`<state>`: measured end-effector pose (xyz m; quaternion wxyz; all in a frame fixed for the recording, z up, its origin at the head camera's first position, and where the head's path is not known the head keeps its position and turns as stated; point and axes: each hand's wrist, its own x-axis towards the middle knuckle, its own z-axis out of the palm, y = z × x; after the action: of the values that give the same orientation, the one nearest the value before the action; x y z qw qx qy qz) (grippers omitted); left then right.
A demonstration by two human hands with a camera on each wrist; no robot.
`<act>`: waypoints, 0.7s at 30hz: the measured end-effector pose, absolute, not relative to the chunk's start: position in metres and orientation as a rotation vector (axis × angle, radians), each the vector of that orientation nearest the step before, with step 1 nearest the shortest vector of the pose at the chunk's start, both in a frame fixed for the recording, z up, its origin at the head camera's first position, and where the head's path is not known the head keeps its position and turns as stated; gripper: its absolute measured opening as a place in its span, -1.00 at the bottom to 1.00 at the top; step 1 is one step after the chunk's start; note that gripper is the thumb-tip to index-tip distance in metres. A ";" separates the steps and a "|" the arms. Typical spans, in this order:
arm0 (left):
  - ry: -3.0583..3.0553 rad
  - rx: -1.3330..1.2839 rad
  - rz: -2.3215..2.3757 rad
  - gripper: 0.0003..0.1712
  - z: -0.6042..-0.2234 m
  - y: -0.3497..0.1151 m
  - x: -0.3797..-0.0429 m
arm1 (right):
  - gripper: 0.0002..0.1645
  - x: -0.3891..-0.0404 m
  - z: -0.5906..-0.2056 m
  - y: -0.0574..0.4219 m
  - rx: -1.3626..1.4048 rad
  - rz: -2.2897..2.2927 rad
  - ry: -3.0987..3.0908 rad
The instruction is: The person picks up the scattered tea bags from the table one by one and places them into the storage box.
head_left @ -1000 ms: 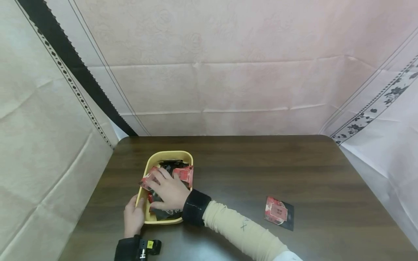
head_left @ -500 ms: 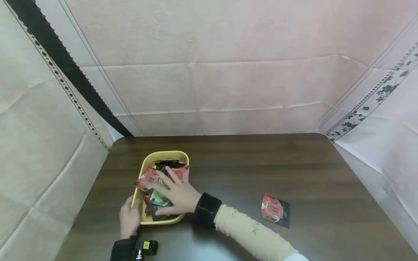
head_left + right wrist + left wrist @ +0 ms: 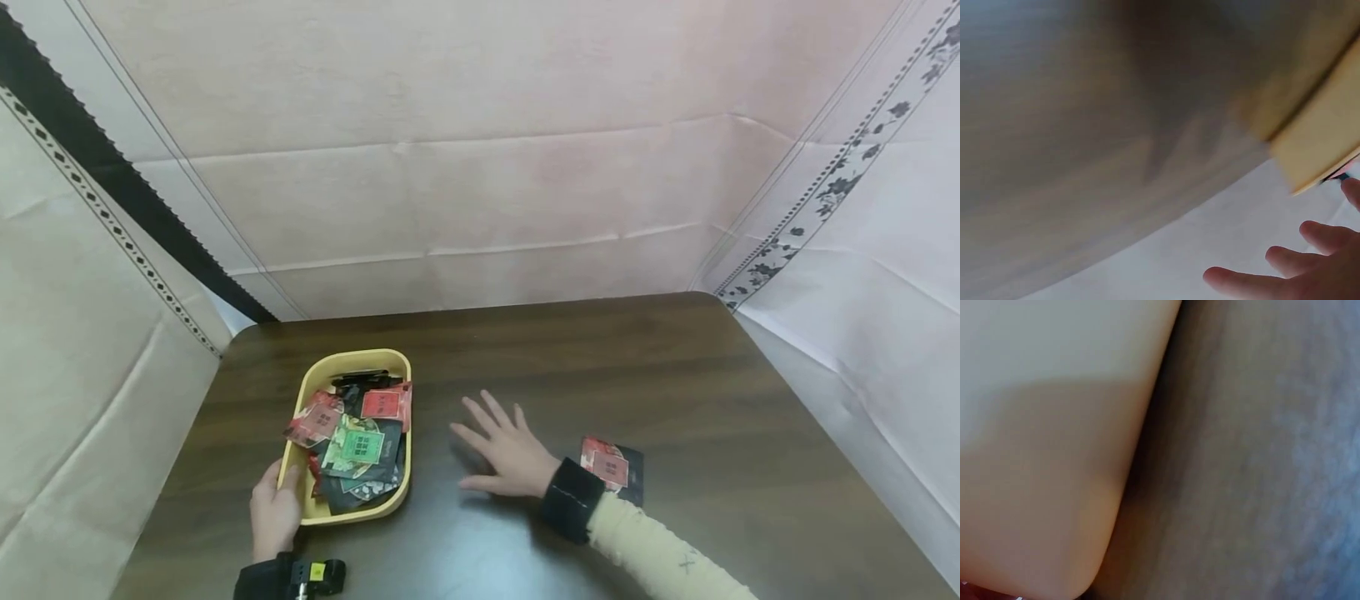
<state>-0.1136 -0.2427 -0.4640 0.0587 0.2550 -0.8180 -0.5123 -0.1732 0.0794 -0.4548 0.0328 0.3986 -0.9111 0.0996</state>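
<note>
A yellow plastic basket (image 3: pixel 352 519) stands at the left of the table, filled with several flat packets. Among these are a green-and-black packet (image 3: pixel 363 447) on top, a red packet (image 3: pixel 385 404) at the right rim and another red packet (image 3: pixel 315 421) over the left rim. My left hand (image 3: pixel 274 512) grips the basket's near left side, thumb on the inner side of the rim. Over the middle of the table is my right hand (image 3: pixel 510 454), fingers spread and holding nothing. A red-and-black packet (image 3: pixel 609 467) lies beyond its wrist, partly covered by the cuff.
The dark wooden table (image 3: pixel 480 358) has rounded far corners. Pale patterned cloth (image 3: pixel 465 200) hangs behind it and at both sides. A small black device (image 3: pixel 327 575) is strapped to the left wrist.
My right hand has left the packets in the basket and moved right across the table. The left hand stays at the basket. The whole view has shifted and tilted slightly.
</note>
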 end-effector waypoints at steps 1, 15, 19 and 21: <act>-2.476 0.780 -1.551 -0.48 -0.465 -0.243 -0.114 | -0.05 -0.172 -0.457 0.091 1.203 0.326 -2.818; -2.446 0.749 -1.573 -0.46 -0.467 -0.246 -0.114 | -0.01 -0.146 -0.487 0.212 0.785 0.399 -2.981; -2.462 0.757 -1.566 -0.47 -0.467 -0.245 -0.115 | -0.05 -0.140 -0.488 0.225 0.752 0.386 -3.017; -2.467 0.760 -1.563 -0.47 -0.467 -0.245 -0.116 | -0.08 -0.139 -0.488 0.228 0.750 0.377 -3.034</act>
<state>-0.1156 -0.2446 -0.4671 0.0619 0.2514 -0.8160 -0.5168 -0.1385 0.2280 -0.4883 -0.0034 0.2383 -0.9638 0.1198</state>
